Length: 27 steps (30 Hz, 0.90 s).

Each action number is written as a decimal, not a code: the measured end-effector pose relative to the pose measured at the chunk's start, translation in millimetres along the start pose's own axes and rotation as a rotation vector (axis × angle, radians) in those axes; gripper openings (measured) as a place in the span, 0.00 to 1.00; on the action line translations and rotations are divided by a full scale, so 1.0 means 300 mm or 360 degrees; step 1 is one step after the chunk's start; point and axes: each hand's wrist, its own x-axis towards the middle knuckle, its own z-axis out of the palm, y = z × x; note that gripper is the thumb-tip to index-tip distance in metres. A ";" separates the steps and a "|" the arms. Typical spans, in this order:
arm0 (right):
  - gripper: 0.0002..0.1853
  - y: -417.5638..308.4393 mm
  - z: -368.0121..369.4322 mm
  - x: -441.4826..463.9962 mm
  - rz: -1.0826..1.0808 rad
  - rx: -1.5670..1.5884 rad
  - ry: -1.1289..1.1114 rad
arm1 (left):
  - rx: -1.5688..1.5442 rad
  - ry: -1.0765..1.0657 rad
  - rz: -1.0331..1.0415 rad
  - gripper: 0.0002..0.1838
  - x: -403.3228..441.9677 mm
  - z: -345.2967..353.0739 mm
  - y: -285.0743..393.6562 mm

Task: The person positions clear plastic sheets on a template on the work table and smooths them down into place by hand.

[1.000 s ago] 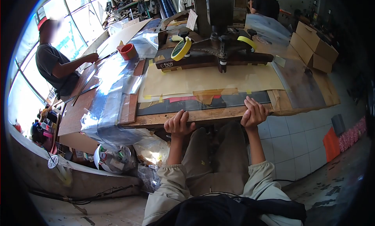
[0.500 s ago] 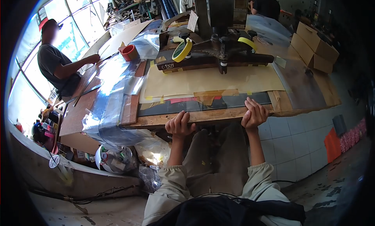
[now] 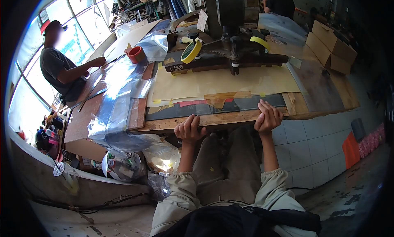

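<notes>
The person's two hands are set apart at the near edge of a wooden table. The left hand (image 3: 190, 128) lies toward the left part of that edge and the right hand (image 3: 269, 117) toward its right end, fingers of both bent over the top. I cannot tell how firmly either one presses, or whether the thumbs hook underneath.

The table (image 3: 230, 119) is straight in front of the person, above the knees. Its front strip is bare, pale brown wood, worn and darker in patches. Just behind that strip lies a dark grey board (image 3: 256, 106), flat and smooth, with a piece of red material (image 3: 191, 103) showing along its back part. A wide sheet of paper (image 3: 230, 82), dull cream to tan, covers the area beyond. Its near edge runs slightly uneven, and small yellow bits sit along it. A band of brown tape (image 3: 236, 94) crosses the near edge at the middle, one torn-looking flap hanging toward the board.

Over the far part of the paper stands a dark metal bar (image 3: 262, 62) with white writing near its left end. Two rolls of yellow tape are on the frame above it, the left roll (image 3: 197, 52) tilted. Left of the paper, crumpled clear plastic (image 3: 117, 110) drapes over the table, with a red roll (image 3: 138, 55) on the table farther back
</notes>
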 end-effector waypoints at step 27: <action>0.17 -0.003 0.006 0.001 0.0006 0.0007 0.0039 | 0.0023 0.0021 -0.0008 0.26 -0.004 0.007 0.001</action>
